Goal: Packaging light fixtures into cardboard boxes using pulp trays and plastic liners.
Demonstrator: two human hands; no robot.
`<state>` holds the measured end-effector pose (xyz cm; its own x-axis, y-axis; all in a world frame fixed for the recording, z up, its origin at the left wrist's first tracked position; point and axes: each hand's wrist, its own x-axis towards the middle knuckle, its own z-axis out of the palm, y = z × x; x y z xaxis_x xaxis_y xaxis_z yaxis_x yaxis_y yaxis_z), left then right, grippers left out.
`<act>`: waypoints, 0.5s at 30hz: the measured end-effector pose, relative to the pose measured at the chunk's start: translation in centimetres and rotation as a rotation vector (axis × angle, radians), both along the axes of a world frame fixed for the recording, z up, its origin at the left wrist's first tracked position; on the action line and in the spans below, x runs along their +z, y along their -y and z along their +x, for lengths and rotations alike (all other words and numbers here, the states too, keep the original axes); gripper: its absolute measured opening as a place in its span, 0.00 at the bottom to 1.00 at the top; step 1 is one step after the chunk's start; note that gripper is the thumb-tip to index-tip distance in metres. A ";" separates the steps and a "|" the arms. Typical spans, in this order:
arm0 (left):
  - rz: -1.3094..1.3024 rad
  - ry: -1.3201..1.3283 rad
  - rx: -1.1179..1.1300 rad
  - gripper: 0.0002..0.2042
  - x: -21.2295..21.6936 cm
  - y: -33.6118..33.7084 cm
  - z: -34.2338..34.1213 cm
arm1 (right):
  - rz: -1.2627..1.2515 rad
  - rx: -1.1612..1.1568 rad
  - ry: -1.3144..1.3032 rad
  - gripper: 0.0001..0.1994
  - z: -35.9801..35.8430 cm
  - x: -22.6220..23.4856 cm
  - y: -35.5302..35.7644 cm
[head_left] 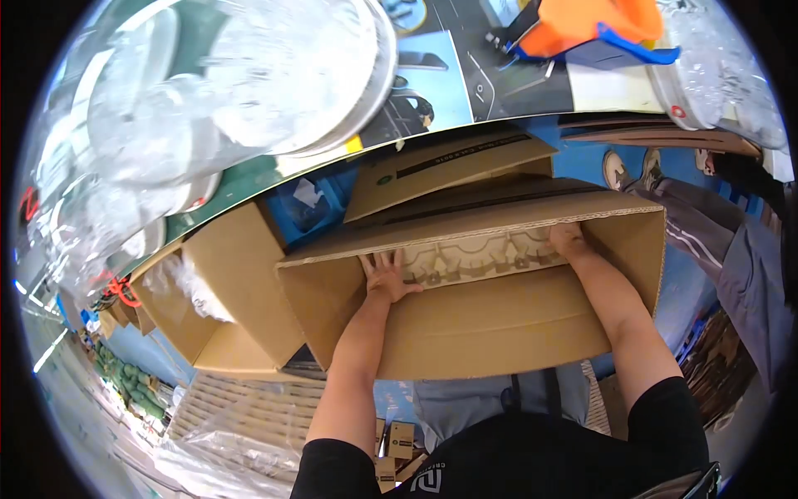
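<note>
A large brown cardboard box [490,326] stands open in front of me, and both my arms reach inside. Deep in it lies a beige moulded tray [482,256] with shaped recesses and ridges. My left hand [385,274] is open at the tray's left end, fingers spread toward the box's far side and thumb stretched over the tray's edge. At the tray's right end is my right hand [567,239], close against the tray and the box's side. Its fingers are mostly foreshortened, so their grip is unclear.
Left of the box stands another open carton [241,283] with clear plastic inside. Beyond are a flattened-looking carton [449,170] and a blue bin [307,204]. Wrapped white reels [291,75] and an orange-and-blue item [594,29] lie on the bench. A person's legs [706,216] are at right.
</note>
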<state>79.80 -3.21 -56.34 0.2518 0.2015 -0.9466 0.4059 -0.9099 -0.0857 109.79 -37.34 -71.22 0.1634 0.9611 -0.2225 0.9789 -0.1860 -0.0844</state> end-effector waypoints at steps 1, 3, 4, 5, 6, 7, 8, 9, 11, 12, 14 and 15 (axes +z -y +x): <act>-0.002 0.043 0.007 0.56 0.7 -0.6 0.7 | -0.414 -0.306 -0.347 0.13 2.3 5.1 -2.5; -0.254 0.205 0.163 0.42 1.0 -2.4 3.1 | -0.930 -0.138 -0.094 0.19 5.2 10.2 -0.6; -0.330 0.247 0.264 0.36 2.3 -4.2 3.1 | -0.733 -0.335 -0.403 0.18 5.5 14.0 -3.3; -0.197 0.318 0.210 0.21 6.8 -4.1 5.0 | -0.548 -0.545 -0.706 0.17 6.2 20.4 -5.5; -0.197 0.427 0.297 0.19 11.2 -4.7 5.9 | -0.639 -0.138 -0.457 0.18 7.7 29.9 -10.1; -0.198 0.544 0.379 0.18 14.5 -5.6 6.8 | -0.401 -0.233 -0.463 0.20 8.7 34.3 -9.8; -0.038 0.815 0.340 0.17 18.4 -5.8 7.0 | -0.157 -0.319 -0.472 0.22 8.5 37.8 -8.8; 0.135 1.082 0.296 0.18 21.3 -5.6 6.4 | -0.006 -0.351 -0.330 0.24 8.7 40.6 -8.1; 0.378 1.197 0.422 0.23 24.8 -4.1 3.8 | 0.180 -0.499 -0.128 0.28 8.0 43.1 -4.5; 0.515 1.180 0.488 0.26 25.8 -3.4 2.5 | 0.222 -0.618 -0.066 0.30 8.1 42.9 -2.4; 0.639 1.127 0.791 0.36 26.9 -2.3 1.3 | 0.198 -0.744 0.025 0.31 7.9 43.4 -0.3; 0.487 1.160 0.929 0.38 24.6 -1.9 -1.2 | 0.315 -0.863 -0.129 0.31 8.1 41.7 0.6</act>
